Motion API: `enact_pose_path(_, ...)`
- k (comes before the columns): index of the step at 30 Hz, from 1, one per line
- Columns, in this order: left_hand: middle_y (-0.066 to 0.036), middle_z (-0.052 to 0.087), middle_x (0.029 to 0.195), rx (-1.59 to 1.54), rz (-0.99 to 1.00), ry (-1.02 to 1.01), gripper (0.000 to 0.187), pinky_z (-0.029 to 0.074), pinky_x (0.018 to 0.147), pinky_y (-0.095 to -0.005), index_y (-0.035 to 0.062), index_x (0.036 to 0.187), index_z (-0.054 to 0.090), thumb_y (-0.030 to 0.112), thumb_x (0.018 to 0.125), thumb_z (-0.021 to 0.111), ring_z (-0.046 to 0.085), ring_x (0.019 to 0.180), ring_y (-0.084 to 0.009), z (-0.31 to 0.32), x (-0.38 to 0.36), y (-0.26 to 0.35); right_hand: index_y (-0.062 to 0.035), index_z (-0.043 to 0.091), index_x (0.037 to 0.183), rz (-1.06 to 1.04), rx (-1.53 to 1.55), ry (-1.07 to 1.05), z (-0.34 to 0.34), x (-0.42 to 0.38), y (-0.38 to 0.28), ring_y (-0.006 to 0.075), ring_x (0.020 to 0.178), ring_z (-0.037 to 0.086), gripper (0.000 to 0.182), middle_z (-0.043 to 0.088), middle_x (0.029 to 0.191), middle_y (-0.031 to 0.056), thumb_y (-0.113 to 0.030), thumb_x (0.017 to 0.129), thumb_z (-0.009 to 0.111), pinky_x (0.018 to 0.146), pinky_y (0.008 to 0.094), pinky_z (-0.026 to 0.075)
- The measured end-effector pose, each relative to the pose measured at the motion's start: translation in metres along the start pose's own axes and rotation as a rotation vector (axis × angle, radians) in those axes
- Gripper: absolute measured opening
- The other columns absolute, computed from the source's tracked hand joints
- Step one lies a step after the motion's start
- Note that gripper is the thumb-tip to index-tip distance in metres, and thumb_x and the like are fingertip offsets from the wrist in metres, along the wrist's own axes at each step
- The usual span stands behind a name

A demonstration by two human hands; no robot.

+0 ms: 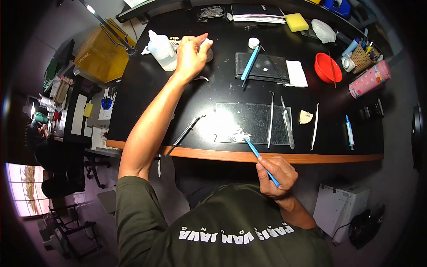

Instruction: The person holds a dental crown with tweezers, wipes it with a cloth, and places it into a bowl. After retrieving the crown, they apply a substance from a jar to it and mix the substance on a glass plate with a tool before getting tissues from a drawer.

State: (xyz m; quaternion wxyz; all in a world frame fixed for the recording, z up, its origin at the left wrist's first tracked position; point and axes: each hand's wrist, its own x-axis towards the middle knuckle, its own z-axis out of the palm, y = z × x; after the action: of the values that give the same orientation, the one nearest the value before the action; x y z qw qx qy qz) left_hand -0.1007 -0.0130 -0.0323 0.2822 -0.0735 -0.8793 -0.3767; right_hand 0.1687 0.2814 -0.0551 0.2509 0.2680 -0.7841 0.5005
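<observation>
My left hand [191, 55] reaches to the far left of the black table [147, 84], its fingers pinched on a small white object [207, 42] above a dark round dish, beside a clear squeeze bottle [162, 51]. My right hand [275, 174] sits at the near wooden edge, shut on a blue-handled tool [260, 155]. The tool's tip rests in a small white paste mound [240, 133] on a glass slab [253, 122]. Metal spatulas and probes [287, 122] lie on the slab's right side.
A second glass slab with a blue tool [251, 62], a white pad [296, 73], a red bowl [328, 67], a yellow sponge [296, 22], a pink cylinder [369, 79], a syringe [349, 131] and a dark instrument [184, 133] lie about. Another person sits at far left [42, 138].
</observation>
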Motion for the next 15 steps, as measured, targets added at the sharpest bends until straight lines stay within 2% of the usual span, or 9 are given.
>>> enact_pose_path(1, -0.014, 0.070, 0.102, -0.009, -0.007, -0.009, 0.038, 0.055, 0.085, -0.0368, 0.0039, 0.127, 0.077, 0.028, 0.097, 0.078, 0.067, 0.096, -0.0237, 0.001, -0.003, -0.001, 0.0025, 0.078, 0.108, 0.003, 0.004, -0.008, 0.000, 0.000, 0.000, 0.0264, 0.070, 0.072, 0.025, 0.075, 0.086, 0.0133, 0.007, 0.084, 0.080, 0.065, 0.0342, 0.058)
enact_pose_path(2, -0.013, 0.068, 0.110, 0.040, -0.039, -0.037, 0.037, 0.056, 0.087, -0.0356, 0.0083, 0.132, 0.076, 0.028, 0.100, 0.076, 0.068, 0.096, -0.0225, 0.002, -0.006, -0.002, 0.0021, 0.078, 0.108, 0.000, 0.013, -0.001, 0.002, 0.000, 0.001, 0.0258, 0.069, 0.072, 0.025, 0.074, 0.083, 0.0126, 0.006, 0.084, 0.080, 0.064, 0.0340, 0.057)
enact_pose_path(3, -0.015, 0.067, 0.107, 0.103, 0.087, -0.008, 0.036, 0.056, 0.086, -0.0362, 0.0078, 0.131, 0.076, 0.027, 0.101, 0.075, 0.068, 0.093, -0.0247, 0.001, -0.007, -0.003, 0.0020, 0.078, 0.109, 0.000, 0.011, -0.005, 0.002, -0.001, 0.002, 0.0255, 0.068, 0.071, 0.025, 0.073, 0.083, 0.0125, 0.006, 0.084, 0.081, 0.063, 0.0340, 0.057)
enact_pose_path(7, -0.019, 0.064, 0.107, 0.358, 0.237, 0.007, 0.037, 0.056, 0.087, -0.0435, 0.0061, 0.134, 0.073, 0.025, 0.103, 0.069, 0.066, 0.098, -0.0327, 0.000, -0.018, 0.002, 0.0016, 0.079, 0.109, -0.005, 0.007, -0.010, 0.003, -0.001, 0.003, 0.0246, 0.066, 0.070, 0.025, 0.073, 0.083, 0.0125, 0.006, 0.084, 0.080, 0.061, 0.0336, 0.055)
enact_pose_path(12, -0.018, 0.065, 0.106, 0.584, 0.414, 0.125, 0.037, 0.054, 0.087, -0.0463, 0.0081, 0.128, 0.076, 0.029, 0.098, 0.074, 0.064, 0.098, -0.0344, -0.014, -0.014, 0.017, 0.0017, 0.079, 0.110, -0.014, -0.007, -0.016, 0.004, -0.003, 0.005, 0.0242, 0.064, 0.068, 0.024, 0.073, 0.082, 0.0128, 0.003, 0.085, 0.078, 0.061, 0.0333, 0.054)
enact_pose_path(15, -0.017, 0.066, 0.105, 0.482, 0.448, 0.182, 0.035, 0.054, 0.089, -0.0453, 0.0091, 0.124, 0.077, 0.026, 0.094, 0.077, 0.064, 0.098, -0.0335, -0.058, -0.003, 0.056, 0.0017, 0.079, 0.110, -0.018, -0.016, -0.011, 0.004, -0.002, 0.007, 0.0241, 0.064, 0.068, 0.025, 0.072, 0.082, 0.0128, 0.003, 0.086, 0.078, 0.060, 0.0334, 0.054)
